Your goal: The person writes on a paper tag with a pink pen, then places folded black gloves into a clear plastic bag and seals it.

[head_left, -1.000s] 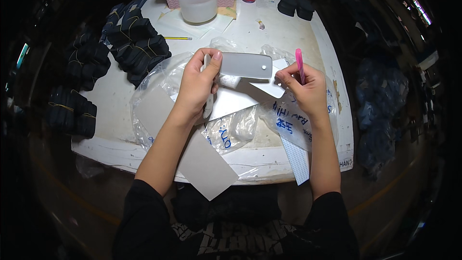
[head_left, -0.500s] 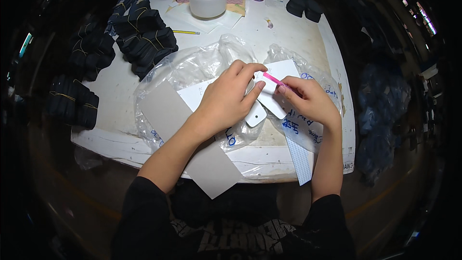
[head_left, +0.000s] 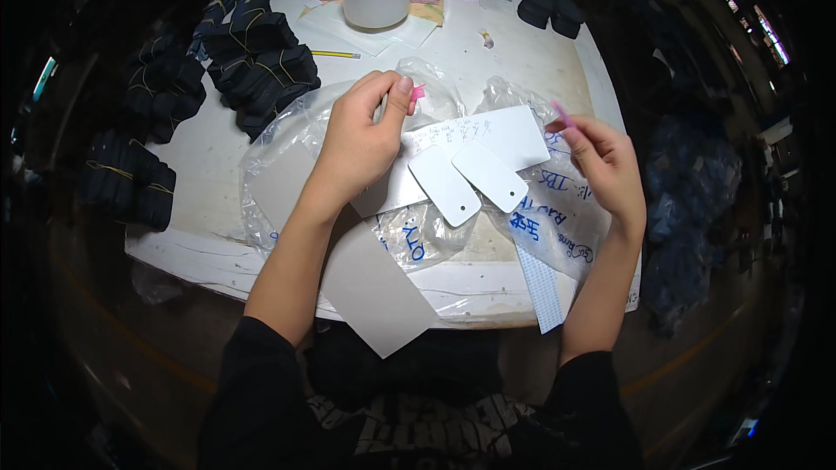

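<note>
On my feed, the left hand pinches a pink cap; the right hand's fingers clamp a pink pen by the desk's right edge. Two punched white tags lie mid-desk on a white card.

Black short-sleeved T-shirt, loose-cut sleeves stopping around elbow level. Grey block-letter print on the front, cracked-looking. Left hand and right hand bare, forearms likewise.
</note>
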The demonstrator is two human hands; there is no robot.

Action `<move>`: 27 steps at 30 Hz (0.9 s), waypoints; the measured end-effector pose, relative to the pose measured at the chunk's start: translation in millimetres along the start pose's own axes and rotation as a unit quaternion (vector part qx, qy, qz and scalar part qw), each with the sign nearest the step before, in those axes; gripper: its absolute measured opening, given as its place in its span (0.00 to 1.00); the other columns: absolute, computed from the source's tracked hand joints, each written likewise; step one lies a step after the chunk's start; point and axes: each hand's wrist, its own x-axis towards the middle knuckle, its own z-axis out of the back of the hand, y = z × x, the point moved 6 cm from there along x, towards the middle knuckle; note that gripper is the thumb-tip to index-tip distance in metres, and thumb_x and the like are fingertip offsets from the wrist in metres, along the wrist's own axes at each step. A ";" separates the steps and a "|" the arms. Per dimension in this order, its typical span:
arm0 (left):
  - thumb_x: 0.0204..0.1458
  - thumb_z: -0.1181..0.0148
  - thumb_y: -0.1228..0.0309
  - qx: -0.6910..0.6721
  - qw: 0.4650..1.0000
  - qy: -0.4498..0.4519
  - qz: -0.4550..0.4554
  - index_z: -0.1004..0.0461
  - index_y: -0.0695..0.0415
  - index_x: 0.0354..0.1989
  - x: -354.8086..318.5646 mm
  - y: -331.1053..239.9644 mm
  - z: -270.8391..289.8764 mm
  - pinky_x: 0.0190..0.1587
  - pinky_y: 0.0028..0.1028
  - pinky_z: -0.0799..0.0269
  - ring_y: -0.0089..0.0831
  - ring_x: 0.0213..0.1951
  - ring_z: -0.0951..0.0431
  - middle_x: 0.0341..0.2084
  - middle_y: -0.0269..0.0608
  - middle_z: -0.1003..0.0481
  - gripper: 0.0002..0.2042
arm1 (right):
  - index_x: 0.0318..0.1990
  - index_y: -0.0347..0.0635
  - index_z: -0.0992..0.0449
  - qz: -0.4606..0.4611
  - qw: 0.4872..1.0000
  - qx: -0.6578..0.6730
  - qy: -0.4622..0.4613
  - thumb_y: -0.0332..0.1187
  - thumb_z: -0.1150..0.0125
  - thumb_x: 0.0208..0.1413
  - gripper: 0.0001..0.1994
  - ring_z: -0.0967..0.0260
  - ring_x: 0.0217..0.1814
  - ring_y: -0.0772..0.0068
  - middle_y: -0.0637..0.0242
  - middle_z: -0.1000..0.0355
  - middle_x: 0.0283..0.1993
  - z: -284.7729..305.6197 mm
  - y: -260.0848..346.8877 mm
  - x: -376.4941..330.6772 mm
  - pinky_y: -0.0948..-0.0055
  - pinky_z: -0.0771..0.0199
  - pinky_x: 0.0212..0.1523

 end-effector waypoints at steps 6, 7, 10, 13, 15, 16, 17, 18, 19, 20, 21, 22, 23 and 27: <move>0.73 0.45 0.66 -0.169 0.981 0.085 -0.038 0.24 0.61 0.46 -13.8 -5.6 -28.6 0.57 0.28 0.29 0.28 0.47 0.23 0.41 0.39 0.21 0.10 | 0.58 0.39 0.27 0.120 0.938 0.278 -0.166 0.43 0.58 0.82 0.18 0.39 0.39 0.79 0.69 0.36 0.42 -11.5 4.1 -4.0 0.71 0.29 0.54; 0.73 0.44 0.67 -0.165 0.980 0.105 -0.029 0.25 0.60 0.49 -15.4 -5.4 -33.2 0.57 0.29 0.29 0.28 0.48 0.23 0.43 0.39 0.21 0.09 | 0.59 0.39 0.27 0.103 0.934 0.306 -0.152 0.44 0.58 0.82 0.18 0.40 0.44 0.78 0.68 0.37 0.43 -14.9 3.5 -3.0 0.70 0.31 0.55; 0.73 0.45 0.67 -0.194 0.973 0.121 0.028 0.24 0.61 0.49 -16.9 -1.2 -39.1 0.57 0.29 0.29 0.27 0.49 0.23 0.43 0.38 0.20 0.09 | 0.60 0.37 0.28 0.112 0.887 0.430 -0.124 0.43 0.54 0.81 0.18 0.36 0.42 0.77 0.67 0.36 0.41 -25.8 5.9 1.0 0.74 0.30 0.52; 0.73 0.45 0.67 -0.213 0.969 0.105 0.063 0.24 0.61 0.50 -16.2 3.3 -37.7 0.58 0.28 0.29 0.27 0.49 0.23 0.43 0.38 0.20 0.10 | 0.56 0.39 0.30 0.149 0.886 0.410 -0.154 0.43 0.55 0.81 0.16 0.31 0.46 0.72 0.64 0.32 0.44 -28.5 10.4 1.0 0.66 0.23 0.57; 0.74 0.46 0.66 -0.201 0.973 0.097 0.065 0.23 0.61 0.51 -15.3 5.6 -37.5 0.57 0.28 0.29 0.26 0.48 0.23 0.43 0.38 0.21 0.11 | 0.55 0.40 0.30 0.162 0.881 0.412 -0.169 0.42 0.55 0.81 0.14 0.29 0.48 0.70 0.62 0.31 0.45 -29.6 10.5 0.3 0.61 0.22 0.60; 0.74 0.46 0.66 -0.194 0.974 0.092 0.067 0.23 0.61 0.51 -15.1 7.0 -37.5 0.57 0.28 0.28 0.26 0.48 0.23 0.42 0.38 0.21 0.11 | 0.54 0.40 0.31 0.166 0.878 0.415 -0.172 0.42 0.55 0.80 0.14 0.28 0.49 0.69 0.61 0.30 0.46 -30.5 9.9 -0.1 0.58 0.21 0.62; 0.74 0.46 0.65 -0.194 0.975 0.092 0.063 0.23 0.60 0.51 -15.1 7.5 -38.0 0.52 0.25 0.30 0.22 0.46 0.25 0.41 0.35 0.22 0.11 | 0.53 0.40 0.31 0.167 0.875 0.418 -0.180 0.42 0.55 0.80 0.14 0.27 0.50 0.68 0.60 0.30 0.47 -30.4 8.9 -0.8 0.55 0.21 0.64; 0.74 0.46 0.64 -0.194 0.975 0.092 0.060 0.24 0.58 0.51 -15.0 8.0 -38.4 0.47 0.22 0.31 0.19 0.44 0.28 0.41 0.32 0.24 0.10 | 0.53 0.40 0.31 0.169 0.876 0.413 -0.183 0.42 0.55 0.80 0.13 0.26 0.51 0.68 0.60 0.30 0.48 -30.5 8.3 -1.2 0.55 0.21 0.65; 0.74 0.46 0.63 -0.194 0.975 0.092 0.056 0.24 0.57 0.51 -15.0 8.3 -38.8 0.43 0.19 0.32 0.15 0.41 0.30 0.40 0.29 0.25 0.10 | 0.54 0.40 0.31 0.169 0.878 0.407 -0.189 0.41 0.55 0.80 0.13 0.26 0.52 0.67 0.60 0.30 0.48 -30.2 7.5 -1.7 0.54 0.21 0.66; 0.75 0.46 0.63 -0.199 0.974 0.093 0.056 0.24 0.57 0.51 -14.8 8.7 -39.1 0.42 0.19 0.33 0.15 0.41 0.30 0.39 0.29 0.25 0.10 | 0.54 0.41 0.31 0.165 0.879 0.403 -0.195 0.41 0.55 0.80 0.13 0.25 0.53 0.67 0.60 0.30 0.48 -30.1 6.3 -1.8 0.54 0.21 0.67; 0.75 0.46 0.63 -0.204 0.973 0.094 0.055 0.24 0.57 0.51 -14.8 8.8 -39.5 0.42 0.19 0.33 0.15 0.41 0.30 0.39 0.29 0.25 0.10 | 0.54 0.40 0.31 0.172 0.881 0.397 -0.192 0.41 0.54 0.80 0.13 0.25 0.53 0.66 0.60 0.29 0.49 -29.9 6.7 -1.7 0.53 0.21 0.67; 0.75 0.46 0.63 -0.210 0.972 0.095 0.055 0.24 0.57 0.51 -14.9 8.5 -39.9 0.42 0.19 0.33 0.14 0.40 0.30 0.39 0.28 0.26 0.10 | 0.54 0.40 0.31 0.175 0.883 0.394 -0.188 0.41 0.54 0.80 0.13 0.24 0.54 0.66 0.60 0.29 0.49 -30.2 6.8 -1.1 0.53 0.21 0.68; 0.74 0.46 0.64 -0.214 0.970 0.095 0.064 0.24 0.58 0.51 -15.3 9.1 -40.0 0.46 0.21 0.32 0.18 0.42 0.28 0.39 0.31 0.24 0.11 | 0.55 0.40 0.31 0.179 0.884 0.390 -0.184 0.40 0.54 0.80 0.13 0.24 0.54 0.66 0.60 0.29 0.49 -30.7 6.9 -0.3 0.53 0.21 0.68; 0.74 0.47 0.67 -0.226 0.966 0.094 0.079 0.24 0.61 0.51 -16.1 9.5 -40.8 0.54 0.26 0.29 0.23 0.44 0.25 0.38 0.36 0.23 0.10 | 0.55 0.39 0.31 0.190 0.887 0.377 -0.185 0.38 0.51 0.79 0.11 0.21 0.54 0.65 0.59 0.27 0.51 -32.7 6.5 1.2 0.53 0.20 0.68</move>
